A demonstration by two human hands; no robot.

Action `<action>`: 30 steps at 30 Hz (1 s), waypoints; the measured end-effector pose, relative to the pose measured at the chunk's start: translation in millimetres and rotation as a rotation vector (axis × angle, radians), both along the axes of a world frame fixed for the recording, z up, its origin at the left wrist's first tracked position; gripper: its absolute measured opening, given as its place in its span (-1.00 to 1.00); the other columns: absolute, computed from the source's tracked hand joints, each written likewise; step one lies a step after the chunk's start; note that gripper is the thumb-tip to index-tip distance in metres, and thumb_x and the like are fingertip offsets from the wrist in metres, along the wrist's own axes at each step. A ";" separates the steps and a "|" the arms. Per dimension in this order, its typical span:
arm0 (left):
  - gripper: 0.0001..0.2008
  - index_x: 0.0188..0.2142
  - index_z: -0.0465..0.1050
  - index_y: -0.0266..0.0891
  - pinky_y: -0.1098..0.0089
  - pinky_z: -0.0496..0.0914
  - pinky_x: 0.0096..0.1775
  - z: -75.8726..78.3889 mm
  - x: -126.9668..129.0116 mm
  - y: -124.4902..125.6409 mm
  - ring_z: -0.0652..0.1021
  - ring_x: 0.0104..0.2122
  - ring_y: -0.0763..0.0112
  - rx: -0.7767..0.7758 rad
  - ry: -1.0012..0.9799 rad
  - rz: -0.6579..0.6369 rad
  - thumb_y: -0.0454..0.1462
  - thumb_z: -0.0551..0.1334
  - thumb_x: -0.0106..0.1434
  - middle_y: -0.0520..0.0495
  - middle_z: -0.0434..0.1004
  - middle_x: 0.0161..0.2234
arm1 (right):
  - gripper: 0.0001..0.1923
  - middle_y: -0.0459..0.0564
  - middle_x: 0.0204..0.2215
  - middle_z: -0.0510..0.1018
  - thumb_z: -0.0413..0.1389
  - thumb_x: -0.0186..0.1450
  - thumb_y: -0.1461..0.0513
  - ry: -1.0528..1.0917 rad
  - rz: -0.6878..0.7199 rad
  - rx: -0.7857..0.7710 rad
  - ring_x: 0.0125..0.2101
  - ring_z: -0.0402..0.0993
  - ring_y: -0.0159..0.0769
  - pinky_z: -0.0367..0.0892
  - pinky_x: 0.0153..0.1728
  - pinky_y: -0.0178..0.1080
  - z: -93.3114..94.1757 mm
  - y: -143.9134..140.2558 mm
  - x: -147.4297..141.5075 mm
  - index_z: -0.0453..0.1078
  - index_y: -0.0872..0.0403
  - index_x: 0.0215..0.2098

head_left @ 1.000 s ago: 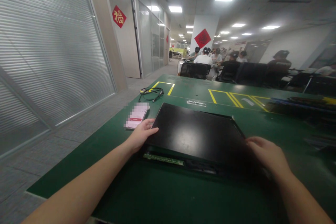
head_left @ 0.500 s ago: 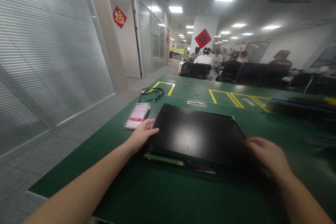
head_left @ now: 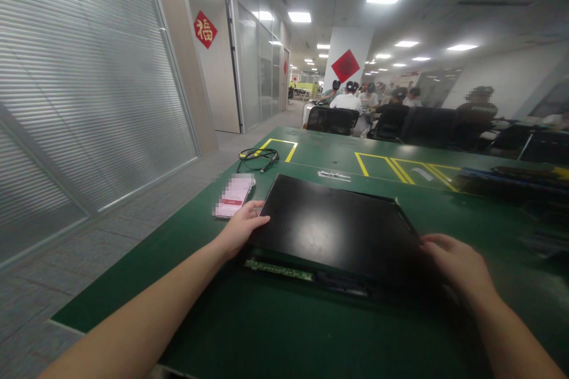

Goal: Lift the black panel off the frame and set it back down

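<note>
On the green surface (head_left: 275, 331), a phone (head_left: 234, 195) is seen at far left, and just beside it the left hand (head_left: 240, 230) is laid on the left edge of the black panel (head_left: 333, 231), its fingers curled over that edge. The panel lies flat at the middle, a circuit strip (head_left: 278, 270) showing under its near edge. The right hand (head_left: 457, 266) is set at the right edge, fingers seemingly closed on it; a seating or lifting step is judged, calling for even, level pressure from both sides.
</note>
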State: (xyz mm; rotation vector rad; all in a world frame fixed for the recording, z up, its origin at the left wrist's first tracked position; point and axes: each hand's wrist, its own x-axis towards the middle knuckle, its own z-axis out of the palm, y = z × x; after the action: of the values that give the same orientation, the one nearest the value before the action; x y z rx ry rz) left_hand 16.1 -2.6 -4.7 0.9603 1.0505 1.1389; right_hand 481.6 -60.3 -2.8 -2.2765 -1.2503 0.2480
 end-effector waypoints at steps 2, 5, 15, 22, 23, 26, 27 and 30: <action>-0.44 -0.03 0.44 -0.21 0.33 0.54 -0.28 -0.9 -0.6 0.4 0.71 -0.29 0.20 -0.003 0.000 0.001 -0.33 0.53 -0.03 -0.06 0.71 -0.30 | -0.67 0.08 -0.38 0.68 0.10 0.13 0.02 -0.002 0.002 0.001 -0.33 0.55 0.01 0.35 -0.36 -0.08 0.8 -0.7 -1.2 0.64 -0.04 -0.32; -0.44 -0.04 0.44 -0.21 0.32 0.54 -0.28 -2.1 -1.3 1.3 0.71 -0.29 0.19 -0.002 0.000 -0.001 -0.33 0.54 -0.04 -0.07 0.71 -0.30 | -0.66 0.07 -0.38 0.67 0.08 0.15 0.03 0.026 0.000 -0.026 -0.33 0.55 0.00 0.35 -0.34 -0.09 1.9 -1.1 -3.2 0.64 -0.04 -0.29; -0.40 -0.04 0.43 -0.22 0.31 0.54 -0.27 -2.7 -1.4 2.3 0.71 -0.30 0.21 0.011 -0.011 -0.009 -0.31 0.55 -0.08 -0.05 0.72 -0.30 | -0.67 0.07 -0.40 0.68 0.08 0.14 0.04 0.008 0.008 -0.012 -0.39 0.54 -0.04 0.35 -0.40 -0.11 -2.0 1.3 0.7 0.65 -0.03 -0.33; -0.41 -0.05 0.42 -0.22 0.29 0.53 -0.24 -3.0 -1.7 1.7 0.72 -0.27 0.18 0.029 -0.007 -0.019 -0.30 0.55 -0.08 -0.07 0.73 -0.29 | -0.67 0.08 -0.38 0.68 0.09 0.13 0.04 0.016 -0.002 -0.018 -0.34 0.55 -0.02 0.36 -0.36 -0.11 0.1 0.6 -0.4 0.65 -0.03 -0.34; -0.40 -0.05 0.42 -0.22 0.28 0.54 -0.23 -3.0 -1.6 1.6 0.72 -0.26 0.17 0.030 -0.007 -0.020 -0.30 0.55 -0.08 -0.07 0.73 -0.29 | -0.67 0.09 -0.37 0.68 0.09 0.13 0.04 0.013 -0.002 -0.022 -0.33 0.55 -0.02 0.36 -0.35 -0.10 0.8 0.4 -0.7 0.65 -0.03 -0.34; -0.41 -0.07 0.41 -0.22 0.27 0.54 -0.22 -3.0 -1.3 1.5 0.72 -0.26 0.15 0.031 -0.008 -0.025 -0.31 0.56 -0.09 -0.07 0.72 -0.29 | -0.68 0.09 -0.37 0.69 0.09 0.13 0.05 0.015 0.000 -0.032 -0.31 0.56 0.00 0.36 -0.32 -0.08 3.5 0.0 -2.4 0.65 -0.03 -0.35; -0.41 -0.07 0.41 -0.22 0.27 0.55 -0.21 -3.0 -1.3 1.4 0.72 -0.26 0.15 0.031 -0.006 -0.026 -0.31 0.55 -0.09 -0.07 0.72 -0.29 | -0.69 0.09 -0.37 0.69 0.09 0.13 0.05 0.017 -0.001 -0.037 -0.30 0.56 0.00 0.36 -0.30 -0.08 4.4 -0.1 -3.0 0.64 -0.03 -0.36; -0.43 -0.07 0.41 -0.22 0.28 0.55 -0.22 -2.1 -1.3 0.9 0.72 -0.26 0.16 0.033 0.000 -0.022 -0.31 0.55 -0.08 -0.08 0.72 -0.28 | -0.71 0.09 -0.37 0.68 0.10 0.13 0.06 0.025 -0.008 -0.034 -0.28 0.56 0.01 0.36 -0.29 -0.08 5.9 -0.1 -4.2 0.63 -0.03 -0.38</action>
State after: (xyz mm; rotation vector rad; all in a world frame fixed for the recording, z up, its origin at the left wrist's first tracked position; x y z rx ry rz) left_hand 14.8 -1.7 -6.8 0.9957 1.0210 1.1416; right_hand 477.4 -60.4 3.1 -2.2999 -1.2328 0.2958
